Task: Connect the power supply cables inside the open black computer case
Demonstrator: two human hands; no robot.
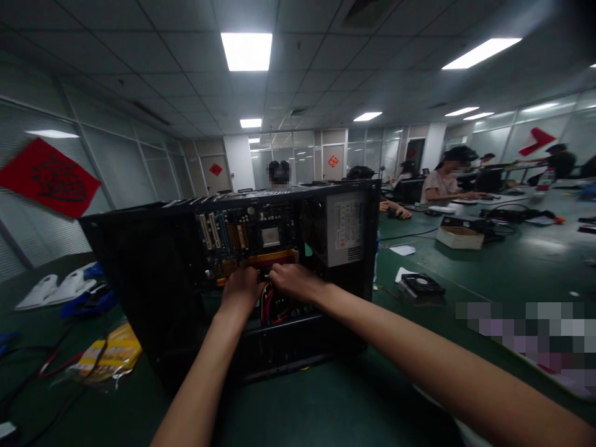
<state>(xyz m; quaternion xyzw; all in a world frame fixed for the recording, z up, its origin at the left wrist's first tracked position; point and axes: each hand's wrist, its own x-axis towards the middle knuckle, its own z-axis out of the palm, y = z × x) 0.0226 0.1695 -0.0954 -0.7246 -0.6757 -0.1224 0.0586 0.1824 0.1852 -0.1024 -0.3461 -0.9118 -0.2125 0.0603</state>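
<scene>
An open black computer case (307,341) stands on the green table in front of me, its inside facing me. My left hand (240,288) reaches in at the lower edge of the motherboard (218,231), fingers curled and pressed together; what they hold is hidden. Beside it, my right hand (298,283) is closed, its fingertips at the upper end of a bundle of red, yellow and black power cables (266,304). Just above both hands run the memory slots (272,257). At the upper right inside the case sits a silver power supply (345,230) with a label.
Right of the case lie a hard drive (423,284), a small cardboard box (460,237) and black cables (512,214). On the left are a yellow plastic packet (112,354), blue items (90,303) and white slipper-shaped objects (58,290). Other people (447,180) sit at tables behind.
</scene>
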